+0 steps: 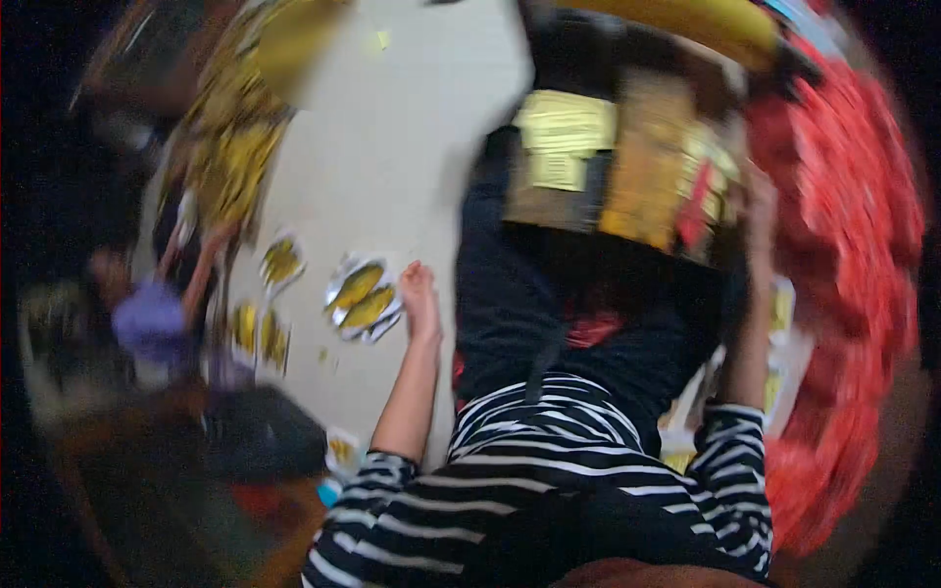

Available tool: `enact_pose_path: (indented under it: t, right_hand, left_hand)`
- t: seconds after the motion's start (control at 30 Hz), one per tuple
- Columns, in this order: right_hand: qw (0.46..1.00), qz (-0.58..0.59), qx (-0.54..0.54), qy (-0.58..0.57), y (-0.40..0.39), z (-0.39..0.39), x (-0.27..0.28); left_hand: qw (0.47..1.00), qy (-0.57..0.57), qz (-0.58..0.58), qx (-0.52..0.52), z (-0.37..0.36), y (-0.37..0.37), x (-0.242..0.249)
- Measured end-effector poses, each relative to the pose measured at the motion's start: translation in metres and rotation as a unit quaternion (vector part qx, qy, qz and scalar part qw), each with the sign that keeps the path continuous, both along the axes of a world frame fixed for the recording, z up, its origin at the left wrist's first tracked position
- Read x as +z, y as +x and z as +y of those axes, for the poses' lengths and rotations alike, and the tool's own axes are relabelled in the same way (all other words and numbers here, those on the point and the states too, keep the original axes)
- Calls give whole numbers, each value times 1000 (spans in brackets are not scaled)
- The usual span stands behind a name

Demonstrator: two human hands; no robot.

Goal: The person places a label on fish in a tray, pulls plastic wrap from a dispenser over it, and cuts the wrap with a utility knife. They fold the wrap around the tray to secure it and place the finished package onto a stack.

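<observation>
My left hand [420, 294] is over the pale surface [392, 167], its fingers blurred and partly curled. Just left of it lies a silvery white wrapper [338, 294] with elongated yellow-green pieces [361, 297] on it. On the right, my right hand [757, 201] is smeared by motion beside a box [549, 206] holding yellow printed labels [566, 122], an orange-brown block [645, 162] and a red item [696, 206]. What that hand holds, if anything, cannot be made out.
Smaller packs [282, 261] of yellow-green pieces lie further left. Another person [152, 318] reaches toward a yellow-brown heap [230, 167]. Red material [853, 245] is piled along the right. White trays with yellow contents [779, 309] are beside my right forearm.
</observation>
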State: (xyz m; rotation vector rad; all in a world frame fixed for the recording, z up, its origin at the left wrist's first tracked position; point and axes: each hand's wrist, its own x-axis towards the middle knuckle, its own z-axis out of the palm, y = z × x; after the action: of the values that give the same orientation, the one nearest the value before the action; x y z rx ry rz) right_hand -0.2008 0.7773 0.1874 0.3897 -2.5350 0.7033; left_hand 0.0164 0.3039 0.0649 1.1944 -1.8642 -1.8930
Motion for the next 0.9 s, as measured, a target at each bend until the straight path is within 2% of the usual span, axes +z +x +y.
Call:
enact_pose_path:
  t: [0.03, 0.1, 0.13, 0.2, 0.27, 0.3, 0.4, 0.43, 0.53, 0.57, 0.6, 0.67, 0.7, 0.73, 0.8, 0.83, 0.87, 0.9]
  right_hand:
    - [997, 36, 28, 62, -23, 1, -2]
    - [996, -73, 42, 19, -60, 28, -38]
    - [991, -125, 44, -2, -79, 41, -57]
    - [980, -189, -10, 55, -69, 38, -26]
    - [975, -184, 77, -99, -116, 107, -89]
    - [963, -262, 9, -68, -92, 74, -59]
    - [952, -276, 26, -129, -70, 46, -27]
    - [971, -219, 59, -74, -83, 67, -41]
    - [988, -151, -25, 13, -82, 68, -46]
    - [990, -131, 4, -44, -67, 50, -32]
    - [982, -179, 1, -64, -63, 42, -24]
    - [957, -270, -9, -106, -54, 32, -10]
    - [942, -309, -25, -129, -31, -1, 25]
    - [950, -280, 11, -140, -46, 26, -1]
    - [952, -279, -33, -123, -39, 12, 13]
    - [958, -261, -52, -108, -53, 34, -7]
    - [956, -255, -15, -147, -58, 45, -14]
    - [979, -184, -12, -84, -77, 72, -38]
  left_hand:
    - [991, 101, -55, 74, -13, 21, -15]
    - [919, 263, -78, 283, -32, 49, -43]
    - [901, 271, -60, 333, -38, 60, -48]
    - [867, 294, -31, 402, -48, 69, -58]
    - [839, 323, -6, 437, -55, 60, -56]
    - [826, 338, 5, 451, -59, 55, -59]
    - [818, 372, 68, 433, -74, 45, -92]
    - [823, 357, 73, 436, -75, 43, -96]
    - [845, 292, 100, 437, -72, 33, -86]
    - [856, 260, 118, 431, -67, 34, -85]
    - [866, 227, 136, 424, -61, 35, -81]
    - [915, 157, 116, 353, -47, 36, -47]
    - [934, 128, 122, 311, -39, 36, -31]
    - [950, 97, 127, 269, -31, 34, -14]
    - [970, 83, 124, 191, -16, 23, 28]
    - [979, 74, 121, 147, -12, 17, 41]
    - [982, 76, 127, 120, -12, 9, 45]
    - [984, 78, 135, 89, -11, 1, 49]
